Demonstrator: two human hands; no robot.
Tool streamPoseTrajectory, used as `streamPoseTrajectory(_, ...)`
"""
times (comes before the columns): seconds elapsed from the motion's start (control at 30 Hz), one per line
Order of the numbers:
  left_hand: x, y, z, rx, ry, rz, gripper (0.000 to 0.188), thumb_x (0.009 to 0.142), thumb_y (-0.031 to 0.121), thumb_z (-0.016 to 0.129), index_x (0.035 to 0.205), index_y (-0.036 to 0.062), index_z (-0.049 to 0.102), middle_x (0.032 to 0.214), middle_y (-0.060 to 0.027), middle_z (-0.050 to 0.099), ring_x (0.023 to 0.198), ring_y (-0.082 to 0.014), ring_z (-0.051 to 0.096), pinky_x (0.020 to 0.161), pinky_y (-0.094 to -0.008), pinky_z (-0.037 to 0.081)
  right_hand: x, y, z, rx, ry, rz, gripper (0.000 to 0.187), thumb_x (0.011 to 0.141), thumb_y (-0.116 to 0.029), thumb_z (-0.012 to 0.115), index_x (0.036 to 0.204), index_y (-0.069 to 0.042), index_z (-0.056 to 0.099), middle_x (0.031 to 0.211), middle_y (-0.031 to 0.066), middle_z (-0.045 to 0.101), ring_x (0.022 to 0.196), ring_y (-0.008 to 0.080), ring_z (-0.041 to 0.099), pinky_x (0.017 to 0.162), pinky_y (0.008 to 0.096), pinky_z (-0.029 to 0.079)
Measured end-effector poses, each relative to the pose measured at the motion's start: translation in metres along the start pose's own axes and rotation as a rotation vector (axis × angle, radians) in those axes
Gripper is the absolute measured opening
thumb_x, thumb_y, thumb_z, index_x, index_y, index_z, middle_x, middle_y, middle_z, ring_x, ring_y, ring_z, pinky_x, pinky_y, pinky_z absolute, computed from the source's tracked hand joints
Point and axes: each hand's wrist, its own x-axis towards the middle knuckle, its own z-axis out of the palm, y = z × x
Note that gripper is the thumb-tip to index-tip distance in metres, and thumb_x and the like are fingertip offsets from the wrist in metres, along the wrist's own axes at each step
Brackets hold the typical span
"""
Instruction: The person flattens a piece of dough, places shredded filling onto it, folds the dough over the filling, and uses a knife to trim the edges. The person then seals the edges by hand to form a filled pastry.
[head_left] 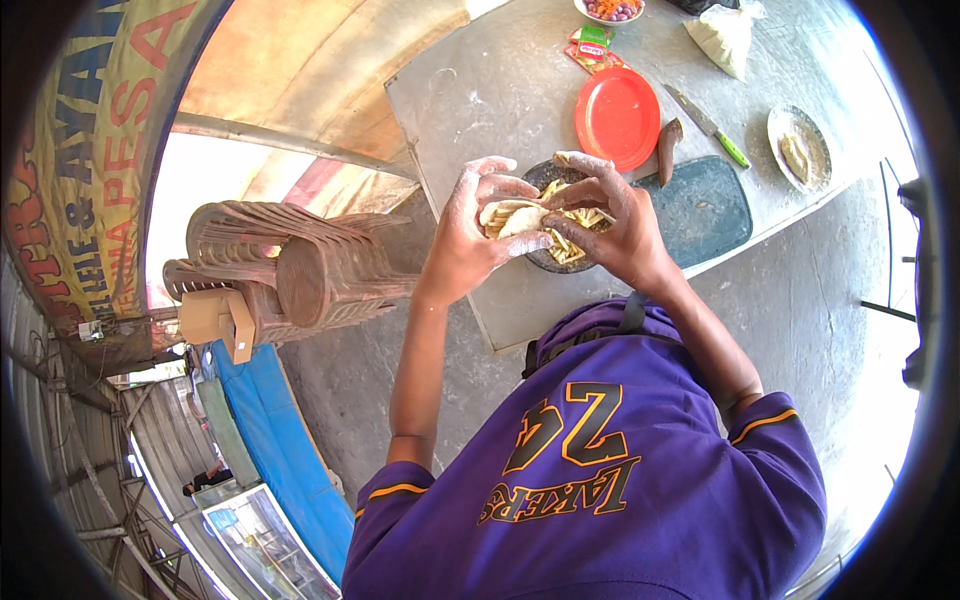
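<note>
Both my hands are dusted with white powder and held close together above a dark round bowl (541, 262) near the table's edge. My left hand (470, 225) is closed around a small stack of pale thin slices (513, 217), its thumb below them. Facing it, my right hand (622, 222) has its fingers curled over pale cut strips (588, 216), and its thumb reaches toward the slices. More pale strips lie in the bowl beneath; my fingers hide part of them. Just right of my right hand lies a dark green cutting board (705, 212).
On the grey table (470, 110) are a red plate (618, 120), a brown-skinned root (669, 150), a green-handled knife (708, 125), a white bowl (778, 125) with floury dough, packets (594, 46) and a bag of white powder (728, 40). Stacked brown chairs (300, 270) stand at left.
</note>
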Motion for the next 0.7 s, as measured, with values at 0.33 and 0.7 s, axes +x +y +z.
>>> streamPoseTrajectory(0.33, 0.0, -0.006, -0.006, -0.102, 0.031, -0.094, 0.073, 0.076, -0.012, 0.076, 0.134, 0.0013, 0.034, 0.108, -0.0153, 0.065, 0.102, -0.0204, 0.067, 0.088, -0.032, 0.056, -0.001, 0.004, -0.005, 0.186, -0.099, 0.07, 0.068, 0.084, -0.011, 0.079, 0.142, -0.001, 0.043, 0.113, 0.0131, 0.069, 0.106, 0.0183, 0.067, 0.093, 0.034, 0.055)
streamPoseTrajectory(0.7, -0.007, -0.033, 0.012, -0.266, 0.102, -0.119, 0.068, 0.079, -0.011, 0.074, 0.135, 0.0007, 0.036, 0.11, -0.0163, 0.067, 0.102, -0.0201, 0.067, 0.087, -0.0316, 0.057, -0.01, 0.024, -0.004, 0.214, -0.051, 0.293, 0.047, 0.09, -0.009, 0.073, 0.13, 0.0, 0.05, 0.107, 0.0109, 0.069, 0.101, 0.0145, 0.067, 0.089, 0.03, 0.054)
